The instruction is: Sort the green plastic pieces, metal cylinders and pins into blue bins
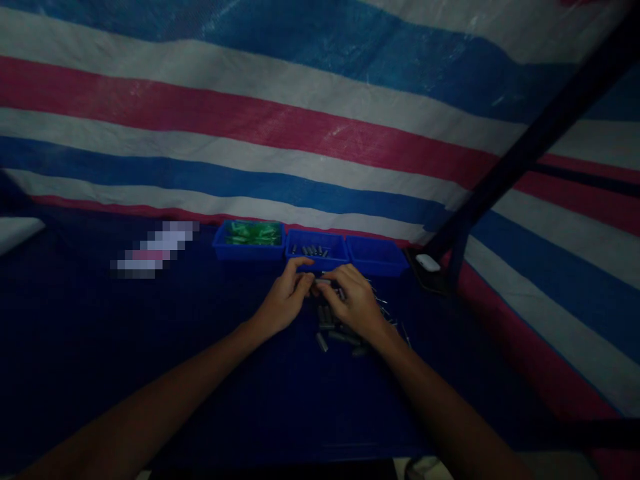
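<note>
Head view, dim light: our dark blue bench (280, 400) runs off to the left and toward us, its near edge just showing low down, so the side room is mostly L of our forearms; at the far edge a striped sheet (300, 127) hangs behind three blue bins in a row, & on the R a dark post (500, 160) slants up nr a black flat item (427, 280) w/ a small white case (428, 263) on it. Both forearms reach fwd from the bottom corners & converge, w/ our left hand (284, 295) and right hand (357, 300) almost meeting just in front of the middle bin (320, 259). Right thumb & fingertips pinch a small cylinder (323, 281); left fingertips sit at its L end, index arched above, but we can't tell if they grip it. The pc is short, pale grey, lying roughly level btwn the hands. Under & beside our R hand: a loose heap of dark cylinders (326, 318), w/ thin metal pins (407, 335) scattered to the R. Middle bin has several small metal pcs (313, 251); left bin (245, 253) holds green, shiny stuff (254, 233), exact kind unclear.
</note>
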{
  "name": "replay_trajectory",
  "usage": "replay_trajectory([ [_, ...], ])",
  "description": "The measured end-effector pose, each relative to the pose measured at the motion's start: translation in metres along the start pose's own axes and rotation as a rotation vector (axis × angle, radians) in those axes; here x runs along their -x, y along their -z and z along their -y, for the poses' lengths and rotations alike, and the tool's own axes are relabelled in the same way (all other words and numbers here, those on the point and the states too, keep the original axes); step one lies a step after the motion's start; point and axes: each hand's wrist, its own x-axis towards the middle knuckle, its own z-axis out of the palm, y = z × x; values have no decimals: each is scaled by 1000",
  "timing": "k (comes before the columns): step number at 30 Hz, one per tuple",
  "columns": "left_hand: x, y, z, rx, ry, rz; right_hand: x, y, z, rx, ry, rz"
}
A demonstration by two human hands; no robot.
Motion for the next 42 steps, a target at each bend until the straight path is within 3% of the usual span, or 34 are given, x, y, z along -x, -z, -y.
replay_trajectory([
  [2,1,2,-3,-91,-44,64,-10,6,-13,79,-65,-51],
  [5,5,8,-10,-388,-222,315,-34,9,-36,245,-205,-68],
  [8,8,17,-18,-603,-338,544,-62,3,-53,444,-314,111],
  [12,10,21,-22,-624,-349,645,-94,-13,-63,672,-340,310],
  [18,11,14,-17,-553,-336,634,-101,-16,-70,651,-419,374],
  [22,7,11,-10,-399,-273,606,-85,-3,-62,543,-345,308],
  [26,-2,13,0,-288,-127,303,-59,3,-42,361,-204,99],
  [28,-6,14,5,-226,-11,148,-43,3,-30,268,-152,43],
  [30,-8,14,10,-155,72,69,-28,1,-19,195,-125,25],
  [34,-7,13,14,-95,80,137,-8,3,1,126,-32,119],
  [37,-8,12,16,-102,79,163,-10,7,3,113,42,232],
  [39,-8,12,17,-114,73,141,-20,10,-6,165,15,244],
  [42,-8,11,16,-157,74,118,-48,11,-32,351,-144,179],
])
